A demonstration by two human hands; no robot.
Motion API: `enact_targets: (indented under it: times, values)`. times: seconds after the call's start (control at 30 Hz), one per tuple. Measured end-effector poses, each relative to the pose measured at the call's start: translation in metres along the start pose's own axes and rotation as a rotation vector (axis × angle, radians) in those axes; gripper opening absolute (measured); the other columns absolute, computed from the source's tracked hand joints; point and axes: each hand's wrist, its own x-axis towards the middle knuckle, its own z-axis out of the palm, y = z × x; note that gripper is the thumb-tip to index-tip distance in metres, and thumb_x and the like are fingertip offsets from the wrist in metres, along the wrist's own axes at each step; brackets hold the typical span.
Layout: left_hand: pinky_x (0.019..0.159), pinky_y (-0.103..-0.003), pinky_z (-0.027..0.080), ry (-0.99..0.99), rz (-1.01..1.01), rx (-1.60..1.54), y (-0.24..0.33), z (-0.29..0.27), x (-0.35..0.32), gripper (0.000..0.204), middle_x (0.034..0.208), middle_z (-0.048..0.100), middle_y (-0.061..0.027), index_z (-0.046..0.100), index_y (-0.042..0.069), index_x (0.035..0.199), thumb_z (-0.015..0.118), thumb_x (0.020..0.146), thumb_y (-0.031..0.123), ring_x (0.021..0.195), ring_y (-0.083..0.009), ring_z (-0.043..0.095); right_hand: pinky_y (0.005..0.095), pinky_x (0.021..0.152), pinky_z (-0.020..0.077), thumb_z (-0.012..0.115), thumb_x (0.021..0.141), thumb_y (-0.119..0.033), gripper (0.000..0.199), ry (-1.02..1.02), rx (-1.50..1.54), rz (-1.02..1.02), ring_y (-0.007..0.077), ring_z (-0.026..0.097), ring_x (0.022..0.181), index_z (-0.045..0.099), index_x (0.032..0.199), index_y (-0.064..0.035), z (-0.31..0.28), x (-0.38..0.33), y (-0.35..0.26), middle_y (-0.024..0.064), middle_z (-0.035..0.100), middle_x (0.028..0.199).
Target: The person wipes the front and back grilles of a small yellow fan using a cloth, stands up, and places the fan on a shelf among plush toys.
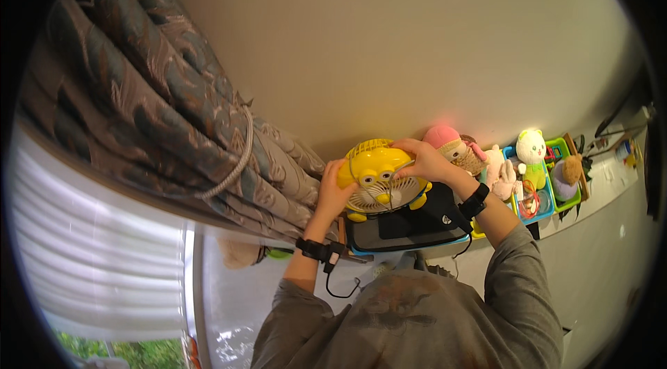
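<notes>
Both my hands grip a yellow desk fan (pixel 379 166) with two round cartoon eyes, a grille on its front and small yellow feet. My left hand (pixel 336 192) wraps its left side, fingers at the upper edge. From the right, my right hand (pixel 421 160) holds its top, with the fingers bent over the casing. Just below the fan lies a flat black case (pixel 410 231) on a blue tray; whether the fan's feet touch the case I cannot tell.
To the right, a pink-capped plush toy (pixel 448 143), a pale plush rabbit (pixel 499 176) and a white-and-green plush cat (pixel 532 153) sit in or by colourful bins. A green bin (pixel 568 203) stands farther right. A tied patterned curtain (pixel 174 105) hangs at the left, beside a window.
</notes>
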Motion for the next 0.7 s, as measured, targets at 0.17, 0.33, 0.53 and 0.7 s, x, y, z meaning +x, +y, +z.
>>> enact_targets:
  times: [0.17,0.33,0.53,0.7]
  values:
    - [0.101,-0.041,0.042,0.009,-0.012,-0.077,-0.007,0.003,-0.002,0.057,0.122,0.051,-0.0153,0.049,0.001,0.127,0.072,0.075,0.001,0.118,-0.0325,0.052,0.0379,0.101,0.0466,0.088,0.069,-0.027,0.076,0.025,-0.043,0.025,0.0315,0.058,0.120,0.054,0.131,0.0018,0.009,0.002,0.010,0.0176,0.059,0.130]
    - [0.100,-0.042,0.043,0.028,-0.012,-0.055,-0.015,0.010,-0.002,0.058,0.123,0.049,-0.0169,0.047,0.000,0.128,0.074,0.077,0.005,0.117,-0.0342,0.051,0.0386,0.096,0.0485,0.087,0.072,-0.028,0.072,0.297,-0.216,0.084,0.0304,0.059,0.117,0.055,0.131,-0.0011,0.014,-0.019,0.020,0.0165,0.060,0.127]
    - [0.101,-0.042,0.043,-0.032,0.010,-0.040,-0.013,0.007,-0.002,0.061,0.126,0.047,-0.0193,0.045,-0.001,0.128,0.077,0.078,0.011,0.119,-0.0372,0.050,0.0345,0.080,0.0527,0.082,0.078,-0.020,0.051,0.242,-0.116,0.288,0.0221,0.065,0.092,0.058,0.119,-0.0013,0.003,-0.056,0.017,0.0105,0.067,0.100]
    - [0.103,-0.044,0.040,-0.073,0.104,-0.002,0.001,0.004,-0.004,0.072,0.130,0.045,-0.0194,0.038,0.000,0.139,0.076,0.080,0.013,0.123,-0.0369,0.048,0.0347,0.076,0.0522,0.079,0.081,-0.017,0.044,0.290,-0.219,0.367,0.0211,0.065,0.084,0.061,0.118,-0.0026,0.012,-0.071,-0.007,0.0093,0.067,0.091]
